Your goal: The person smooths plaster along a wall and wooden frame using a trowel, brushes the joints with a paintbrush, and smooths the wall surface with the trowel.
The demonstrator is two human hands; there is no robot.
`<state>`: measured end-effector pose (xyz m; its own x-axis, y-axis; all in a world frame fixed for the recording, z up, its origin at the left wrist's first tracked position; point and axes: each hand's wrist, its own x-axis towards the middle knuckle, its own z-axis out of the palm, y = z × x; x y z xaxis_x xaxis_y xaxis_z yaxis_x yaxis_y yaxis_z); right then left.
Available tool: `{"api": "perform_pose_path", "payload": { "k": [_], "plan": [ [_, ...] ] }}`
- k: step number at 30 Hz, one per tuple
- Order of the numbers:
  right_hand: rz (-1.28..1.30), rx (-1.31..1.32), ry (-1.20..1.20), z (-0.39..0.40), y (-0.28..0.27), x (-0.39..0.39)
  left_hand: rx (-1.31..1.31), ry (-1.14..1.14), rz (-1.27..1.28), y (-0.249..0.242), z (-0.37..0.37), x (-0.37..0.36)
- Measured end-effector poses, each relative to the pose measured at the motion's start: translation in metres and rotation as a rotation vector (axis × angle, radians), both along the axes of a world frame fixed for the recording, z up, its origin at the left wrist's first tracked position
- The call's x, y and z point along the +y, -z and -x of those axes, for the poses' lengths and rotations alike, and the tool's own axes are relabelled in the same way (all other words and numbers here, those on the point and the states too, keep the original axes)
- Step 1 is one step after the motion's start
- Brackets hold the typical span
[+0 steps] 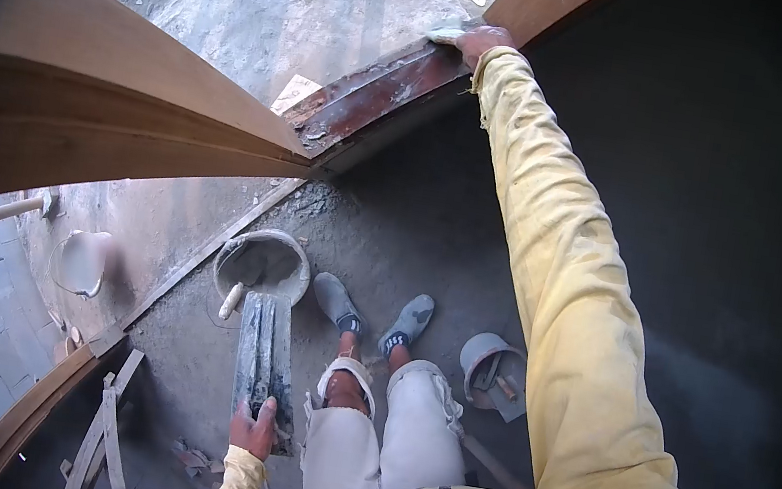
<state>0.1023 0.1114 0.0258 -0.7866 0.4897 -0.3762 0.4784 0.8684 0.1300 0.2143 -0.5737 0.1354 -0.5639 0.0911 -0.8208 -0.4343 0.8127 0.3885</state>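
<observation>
My left hand (254, 430) grips the near end of a long grey plastering float (264, 337), crusted with mortar and grooved lengthwise. The float's far end overlaps the rim of a bucket (222, 265) holding grey mortar. A tool with a pale handle (232, 301) leans at that rim. Far ahead, my outstretched right hand (487, 44) is closed over a pale, rag-like piece (450, 31), pressed at the end of a dark red-brown sill (383, 97) smeared with mortar. The fingers partly hide this piece.
Brown wooden frame boards (128, 109) jut in from the left, with another (554, 1) beyond my right hand. A second bucket (487, 345) with tools stands right of my feet. Beyond the threshold is a white bucket (83, 261). Nailed wooden strips (102, 434) stand at lower left.
</observation>
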Motion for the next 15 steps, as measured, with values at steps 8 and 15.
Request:
{"api": "perform_pose_path", "payload": {
  "k": [8, 15],
  "plan": [
    [0.013, 0.022, 0.208, 0.002, -0.045, -0.011, -0.07, -0.03, 0.032, -0.013, 0.008, 0.011],
    [0.084, -0.15, -0.406, 0.081, -0.066, -0.134, -0.105, -0.024, 0.067, -0.003, 0.0, 0.01]
  ]
}}
